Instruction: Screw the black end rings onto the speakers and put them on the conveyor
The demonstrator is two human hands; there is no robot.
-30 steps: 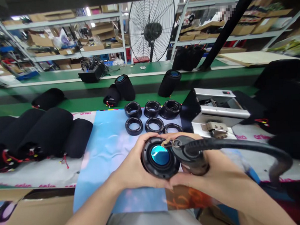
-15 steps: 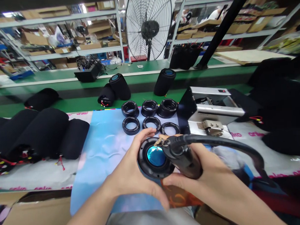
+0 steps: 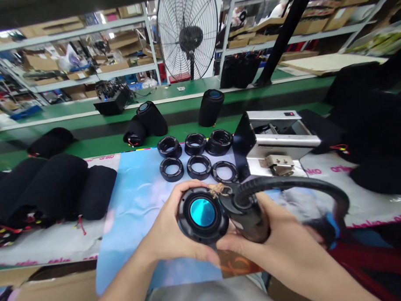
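Note:
My left hand is wrapped round a round black speaker part with a shiny blue centre, its face turned up toward me. My right hand grips a dark brown tool handle with a thick black hose curving off to the right. The tool's upper end sits against the right rim of the speaker part. Both hands hover over a light blue sheet on the bench.
Several black rings lie in two rows just beyond my hands. A metal machine stands to the right, black fabric cylinders lie to the left. Black speakers stand on the green conveyor; a fan and shelves are behind.
The view has shifted, so everything sits a little further left. The speaker part's blue face shows more fully, less covered by the tool. Both hands keep their grip.

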